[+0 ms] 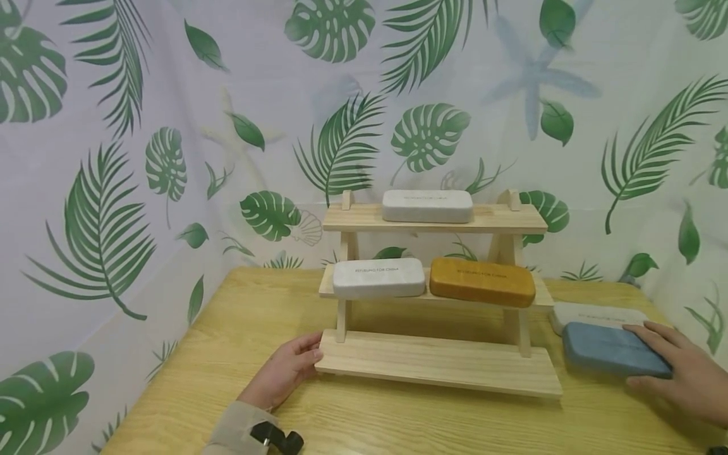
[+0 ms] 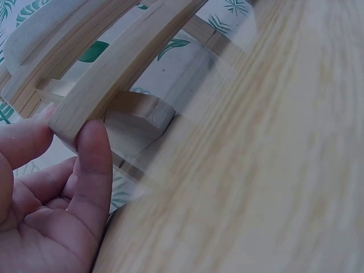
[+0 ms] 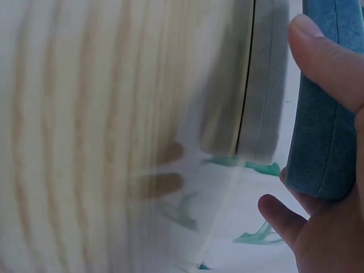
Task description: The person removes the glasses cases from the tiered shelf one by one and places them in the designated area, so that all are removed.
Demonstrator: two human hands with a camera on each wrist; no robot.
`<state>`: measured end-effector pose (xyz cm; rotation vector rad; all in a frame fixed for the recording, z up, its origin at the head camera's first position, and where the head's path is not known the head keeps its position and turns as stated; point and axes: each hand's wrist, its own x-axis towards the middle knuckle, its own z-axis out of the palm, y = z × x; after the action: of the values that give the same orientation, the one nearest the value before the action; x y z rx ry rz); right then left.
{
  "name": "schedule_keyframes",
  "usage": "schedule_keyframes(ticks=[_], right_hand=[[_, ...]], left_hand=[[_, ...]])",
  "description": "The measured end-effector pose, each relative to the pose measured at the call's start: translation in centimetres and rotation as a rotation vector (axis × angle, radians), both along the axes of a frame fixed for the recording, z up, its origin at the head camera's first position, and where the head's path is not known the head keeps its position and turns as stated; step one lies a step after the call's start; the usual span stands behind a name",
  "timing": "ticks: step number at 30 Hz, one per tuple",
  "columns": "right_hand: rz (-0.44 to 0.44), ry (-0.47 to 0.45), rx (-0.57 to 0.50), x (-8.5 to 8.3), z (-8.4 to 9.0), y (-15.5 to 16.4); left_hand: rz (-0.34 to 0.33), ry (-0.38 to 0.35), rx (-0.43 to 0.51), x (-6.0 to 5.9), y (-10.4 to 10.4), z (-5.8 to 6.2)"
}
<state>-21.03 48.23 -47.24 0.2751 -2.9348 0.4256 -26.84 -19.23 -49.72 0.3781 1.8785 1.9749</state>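
Blue case (image 1: 614,349) hangs above the table (image 1: 250,316), between thumb and fingers of the right hand (image 1: 689,371); lifting seems the step in hand; next probably calls for clearing the white case (image 1: 597,314) just behind; the left hand (image 1: 286,368) pinches the stand's bottom shelf (image 1: 438,363).

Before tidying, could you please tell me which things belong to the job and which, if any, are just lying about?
Likely the job:
- wooden shelf
- blue case, held
- pale case behind it
- orange case
- top white case
- middle white case

Just surroundings, apparently:
- table
- leaf-print backdrop
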Motion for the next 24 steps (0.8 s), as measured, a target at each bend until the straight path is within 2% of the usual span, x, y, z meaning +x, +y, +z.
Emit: schedule_keyframes(ticks=[8,17,24], right_hand=[[-0.043,-0.133,-0.007,-0.8,-0.3,0.9],[-0.033,-0.172,0.046,-1.7,-0.2,0.9],[-0.014,-0.158,0.054,-2.9,-0.4,1.2]], left_hand=[[0.002,-0.008,0.006,0.0,0.0,0.0],[0.002,0.000,-0.007,-0.2,0.0,-0.1],[0.002,0.004,-0.007,-0.2,-0.1,-0.3]])
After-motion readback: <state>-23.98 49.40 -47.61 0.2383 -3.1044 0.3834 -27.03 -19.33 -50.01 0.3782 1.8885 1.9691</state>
